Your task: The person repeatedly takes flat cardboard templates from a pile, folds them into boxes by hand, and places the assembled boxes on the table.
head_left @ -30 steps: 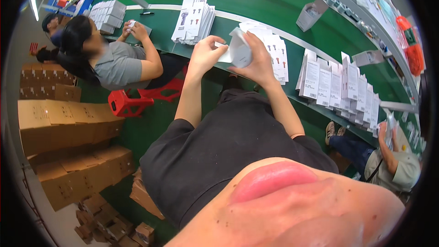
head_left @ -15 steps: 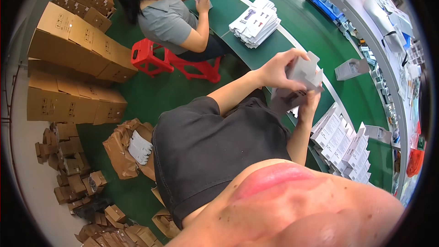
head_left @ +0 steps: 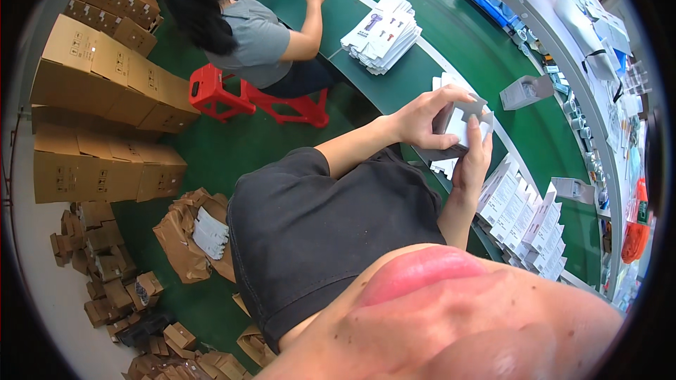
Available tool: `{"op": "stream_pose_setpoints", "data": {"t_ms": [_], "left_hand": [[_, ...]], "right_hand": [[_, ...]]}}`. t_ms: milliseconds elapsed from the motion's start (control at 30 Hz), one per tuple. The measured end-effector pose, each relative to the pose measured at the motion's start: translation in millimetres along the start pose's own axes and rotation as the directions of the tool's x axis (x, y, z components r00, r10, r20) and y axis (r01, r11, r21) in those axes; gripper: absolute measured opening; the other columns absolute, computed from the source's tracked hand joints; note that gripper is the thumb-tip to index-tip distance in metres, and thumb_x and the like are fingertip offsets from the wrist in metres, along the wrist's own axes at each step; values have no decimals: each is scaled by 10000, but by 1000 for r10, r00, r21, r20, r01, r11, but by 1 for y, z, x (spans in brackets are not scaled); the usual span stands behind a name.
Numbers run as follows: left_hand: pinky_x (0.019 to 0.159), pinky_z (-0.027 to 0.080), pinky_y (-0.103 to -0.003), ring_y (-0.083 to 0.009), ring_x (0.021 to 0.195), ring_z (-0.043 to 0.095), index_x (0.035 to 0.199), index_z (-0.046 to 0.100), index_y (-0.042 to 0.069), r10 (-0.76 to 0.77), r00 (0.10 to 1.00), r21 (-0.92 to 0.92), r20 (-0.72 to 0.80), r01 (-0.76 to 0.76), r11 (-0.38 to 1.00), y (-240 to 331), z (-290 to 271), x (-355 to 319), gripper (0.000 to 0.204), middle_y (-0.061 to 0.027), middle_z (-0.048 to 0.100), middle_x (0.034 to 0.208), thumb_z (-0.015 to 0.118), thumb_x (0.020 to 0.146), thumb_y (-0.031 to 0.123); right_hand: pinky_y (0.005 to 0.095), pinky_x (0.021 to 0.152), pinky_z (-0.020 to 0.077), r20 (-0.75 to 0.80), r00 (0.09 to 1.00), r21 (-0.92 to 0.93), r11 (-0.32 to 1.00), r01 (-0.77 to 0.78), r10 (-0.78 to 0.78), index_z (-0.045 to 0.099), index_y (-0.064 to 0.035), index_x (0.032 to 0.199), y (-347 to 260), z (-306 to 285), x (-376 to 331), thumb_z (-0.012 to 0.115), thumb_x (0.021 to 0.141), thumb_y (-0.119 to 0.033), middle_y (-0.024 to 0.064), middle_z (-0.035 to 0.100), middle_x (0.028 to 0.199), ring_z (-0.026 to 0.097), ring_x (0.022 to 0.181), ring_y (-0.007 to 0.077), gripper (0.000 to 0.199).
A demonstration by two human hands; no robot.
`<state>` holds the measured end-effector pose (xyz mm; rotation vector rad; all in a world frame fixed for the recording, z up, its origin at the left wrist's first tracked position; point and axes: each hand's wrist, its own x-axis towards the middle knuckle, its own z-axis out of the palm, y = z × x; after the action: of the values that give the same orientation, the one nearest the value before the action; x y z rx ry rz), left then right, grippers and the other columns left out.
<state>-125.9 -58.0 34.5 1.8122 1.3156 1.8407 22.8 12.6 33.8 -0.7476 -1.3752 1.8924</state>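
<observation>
I held the box (head_left: 459, 124) above the green surface (head_left: 451, 63), my left hand (head_left: 421, 121) wrapped around its side with fingers closed on it, my right hand (head_left: 473, 162) pressing up from below, fingers shut against its bottom. A flap stood half folded, and I judged it could crease or spring open if my grip slipped. Since half a second earlier my view had swung, bringing the seated co-worker (head_left: 243, 28) closer to centre.
</observation>
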Motion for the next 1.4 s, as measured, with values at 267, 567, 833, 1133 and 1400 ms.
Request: {"op": "stream_pose_setpoints", "data": {"t_ms": [267,567,833,1133,1400], "left_hand": [[1067,387,-369,-276,1215,520,1362,478,100,-569,823,-677,5,421,604,-5,17,-11,442,-142,545,1324,525,923,97],[1128,332,-414,-298,1309,448,1242,531,93,-282,959,-318,18,272,908,-4,27,-18,291,-159,495,1382,493,954,69],[1142,321,-405,-328,1328,424,1139,532,86,-324,944,-320,60,325,890,-10,36,-33,185,-164,443,1431,513,955,68],[1040,438,-433,-365,1217,514,1429,436,26,-298,943,38,148,296,955,-5,11,-44,823,-188,448,1461,841,735,203],[1115,318,-495,-380,1303,441,1326,556,84,35,989,545,143,-108,831,-22,0,-32,729,-185,460,1420,817,645,87]], "right_hand": [[337,983,427,-24,954,-116,949,294,-299,515,-20,1380,13,14,7,515,1009,-238,163,578,1269,553,1165,232,430],[377,1005,416,-53,971,-95,969,228,-234,523,-17,1342,24,-6,4,484,935,-191,170,576,1255,530,1193,261,444],[376,1025,401,-40,973,-466,866,183,-228,506,-17,1348,8,-5,-10,445,862,-133,174,563,1272,530,1188,281,504],[391,1058,392,-67,991,34,992,120,-117,461,-1,1395,20,-30,-15,550,842,-174,189,521,1348,526,1223,309,586],[356,967,484,83,857,-846,419,330,-509,600,-84,1218,-27,-9,-42,821,716,-197,96,561,1331,593,1150,296,560]]}}
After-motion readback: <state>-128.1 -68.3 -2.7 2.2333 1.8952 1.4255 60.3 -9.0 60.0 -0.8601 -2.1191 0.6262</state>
